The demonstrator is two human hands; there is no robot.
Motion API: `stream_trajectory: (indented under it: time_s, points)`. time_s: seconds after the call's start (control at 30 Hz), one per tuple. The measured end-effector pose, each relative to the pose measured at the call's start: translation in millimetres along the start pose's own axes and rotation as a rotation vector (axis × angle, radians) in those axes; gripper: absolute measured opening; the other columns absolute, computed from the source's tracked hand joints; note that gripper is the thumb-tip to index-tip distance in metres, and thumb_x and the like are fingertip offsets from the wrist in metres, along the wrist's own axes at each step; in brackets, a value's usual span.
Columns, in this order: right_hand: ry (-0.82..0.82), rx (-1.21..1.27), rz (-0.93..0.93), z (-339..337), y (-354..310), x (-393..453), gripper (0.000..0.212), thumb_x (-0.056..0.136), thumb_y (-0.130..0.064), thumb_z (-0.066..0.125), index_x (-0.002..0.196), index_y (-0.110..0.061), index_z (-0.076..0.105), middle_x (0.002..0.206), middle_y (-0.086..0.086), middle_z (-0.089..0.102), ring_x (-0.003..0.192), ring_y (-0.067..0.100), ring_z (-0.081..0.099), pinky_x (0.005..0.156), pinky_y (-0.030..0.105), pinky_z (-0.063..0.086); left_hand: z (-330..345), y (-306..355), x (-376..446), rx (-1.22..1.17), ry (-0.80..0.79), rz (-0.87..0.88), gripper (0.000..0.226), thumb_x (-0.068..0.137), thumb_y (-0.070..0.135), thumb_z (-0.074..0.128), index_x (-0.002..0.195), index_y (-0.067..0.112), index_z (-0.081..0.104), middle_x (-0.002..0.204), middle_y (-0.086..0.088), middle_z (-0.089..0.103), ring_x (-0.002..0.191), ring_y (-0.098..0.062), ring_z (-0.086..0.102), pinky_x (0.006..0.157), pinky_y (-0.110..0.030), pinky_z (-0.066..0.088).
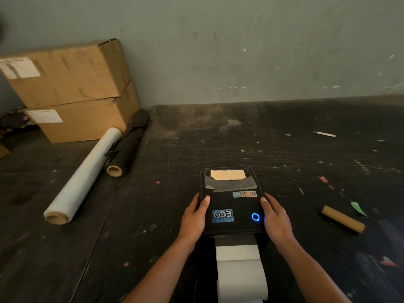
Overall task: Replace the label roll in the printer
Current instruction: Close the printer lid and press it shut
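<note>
A black label printer (231, 204) sits on the dark table in front of me, its lid down, a blue ring light glowing at its near right. White label paper (240, 272) comes out of its front slot toward me in a folded strip. My left hand (194, 217) grips the printer's left side, thumb on the lid. My right hand (275, 217) grips its right side in the same way. A brown cardboard core (342, 218) lies on the table to the right, apart from the printer.
Two stacked cardboard boxes (72, 88) stand at the back left against the wall. A roll of clear stretch film (84, 176) and a black roll (129, 143) lie in front of them. Small paper scraps and a green scrap (358, 208) dot the scratched table (284, 138).
</note>
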State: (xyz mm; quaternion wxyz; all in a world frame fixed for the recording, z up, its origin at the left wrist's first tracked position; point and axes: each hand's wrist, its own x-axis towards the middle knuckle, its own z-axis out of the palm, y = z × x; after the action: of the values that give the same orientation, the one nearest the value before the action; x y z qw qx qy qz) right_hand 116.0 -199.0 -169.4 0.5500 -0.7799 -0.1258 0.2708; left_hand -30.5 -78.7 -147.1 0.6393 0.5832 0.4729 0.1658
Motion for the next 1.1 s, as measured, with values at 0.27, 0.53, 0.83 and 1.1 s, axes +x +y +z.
stream_trajectory:
  time_s: [0.27, 0.53, 0.83, 1.1]
  points:
    - [0.001, -0.005, -0.006, -0.3, 0.3, 0.1, 0.047, 0.098, -0.033, 0.04, 0.144, -0.024, 0.033, 0.148, 0.009, 0.038, 0.135, 0.027, 0.036, 0.108, 0.046, 0.034, 0.1, -0.4, -0.1, -0.003, 0.0, -0.002, 0.062, 0.095, 0.048, 0.047, 0.15, 0.029, 0.027, 0.153, -0.003, 0.035, 0.137, -0.023, 0.037, 0.106, -0.036, 0.036]
    - [-0.003, -0.01, -0.012, -0.5, 0.5, 0.4, 0.047, 0.098, -0.033, 0.039, 0.144, -0.025, 0.032, 0.149, 0.009, 0.037, 0.136, 0.026, 0.035, 0.109, 0.046, 0.033, 0.4, -0.5, 1.3, 0.001, 0.003, -0.015, 0.061, 0.095, 0.048, 0.046, 0.15, 0.03, 0.027, 0.153, -0.003, 0.033, 0.137, -0.024, 0.037, 0.105, -0.037, 0.036]
    - [-0.002, -0.02, -0.006, -0.7, 2.2, 3.0, 0.047, 0.098, -0.034, 0.039, 0.144, -0.025, 0.032, 0.148, 0.009, 0.038, 0.135, 0.027, 0.037, 0.109, 0.047, 0.034, -0.1, -1.3, 1.6, -0.021, -0.014, -0.018, 0.061, 0.095, 0.047, 0.047, 0.15, 0.03, 0.027, 0.153, -0.003, 0.035, 0.136, -0.022, 0.039, 0.096, -0.031, 0.037]
    - [-0.003, -0.033, -0.005, -0.6, 2.1, 2.6, 0.048, 0.098, -0.035, 0.039, 0.144, -0.026, 0.032, 0.149, 0.009, 0.037, 0.135, 0.027, 0.037, 0.109, 0.049, 0.035, 0.7, -2.3, 3.1, -0.009, -0.006, -0.013, 0.061, 0.095, 0.047, 0.047, 0.15, 0.029, 0.026, 0.153, -0.003, 0.035, 0.136, -0.023, 0.039, 0.102, -0.035, 0.037]
